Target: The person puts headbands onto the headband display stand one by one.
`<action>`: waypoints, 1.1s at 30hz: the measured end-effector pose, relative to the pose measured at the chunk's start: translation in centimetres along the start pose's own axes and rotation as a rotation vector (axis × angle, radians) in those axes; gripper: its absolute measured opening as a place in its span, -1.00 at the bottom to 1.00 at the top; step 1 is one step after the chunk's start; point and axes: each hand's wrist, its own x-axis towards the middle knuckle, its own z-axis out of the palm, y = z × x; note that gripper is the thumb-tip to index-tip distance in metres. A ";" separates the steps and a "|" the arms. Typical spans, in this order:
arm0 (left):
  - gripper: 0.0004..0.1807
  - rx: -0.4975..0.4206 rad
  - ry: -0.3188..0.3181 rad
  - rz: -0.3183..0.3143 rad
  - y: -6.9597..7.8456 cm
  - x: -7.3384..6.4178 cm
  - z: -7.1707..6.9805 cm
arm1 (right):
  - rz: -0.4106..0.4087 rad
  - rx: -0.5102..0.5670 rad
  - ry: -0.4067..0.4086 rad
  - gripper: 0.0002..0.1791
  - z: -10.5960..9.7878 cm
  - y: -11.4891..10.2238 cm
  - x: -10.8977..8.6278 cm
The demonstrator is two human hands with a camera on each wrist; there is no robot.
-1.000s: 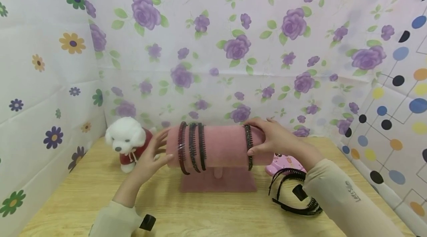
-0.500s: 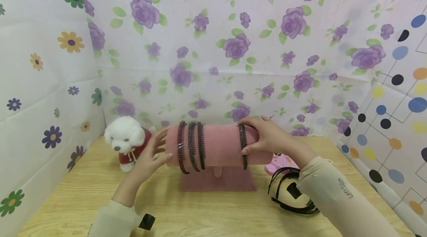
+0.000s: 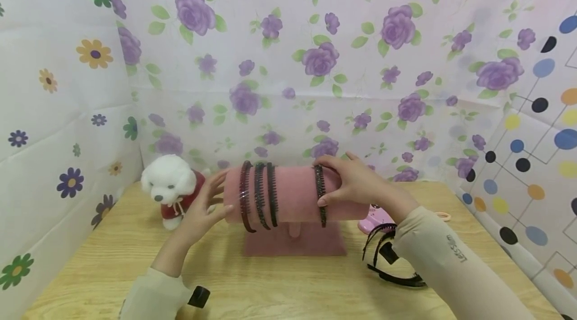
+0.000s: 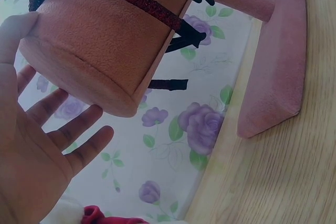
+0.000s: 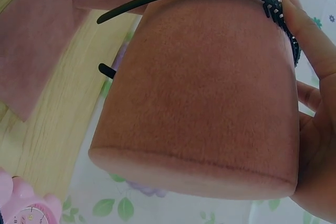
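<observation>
A pink velvet headband stand (image 3: 295, 195), a padded roll on a post and flat base, stands on the table. My left hand (image 3: 203, 215) rests its straight, spread fingers at the roll's left end; the left wrist view shows the thumb touching the roll. A dark red glittery headband (image 3: 245, 197), a black sparkly headband (image 3: 260, 197) and a plain black toothed headband (image 3: 272, 197) sit near that end. Further right, my right hand (image 3: 353, 182) holds another black sparkly headband (image 3: 321, 195) around the roll, thumb in front; the other fingers are partly hidden behind.
Behind the left hand sits a white plush dog (image 3: 169, 180) in red clothes. Loose black headbands (image 3: 396, 280) lie right of the stand, partly under the right sleeve. A pink clock (image 3: 376, 217) stands behind them. Patterned cloth hangs around the wooden table (image 3: 252, 290).
My right hand has slid the black sparkly headband leftward along the roll, toward the other three. The left hand has stayed at the roll's left end.
</observation>
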 end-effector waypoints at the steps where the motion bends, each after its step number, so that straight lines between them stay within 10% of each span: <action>1: -0.18 0.001 -0.001 0.002 0.0 0.0 0.0 | -0.006 0.000 -0.002 -0.10 0.0 -0.1 0.1; 33: -0.16 0.000 -0.005 0.024 -0.1 0.1 0.0 | -0.041 0.028 -0.027 -0.14 1.2 -2.6 2.2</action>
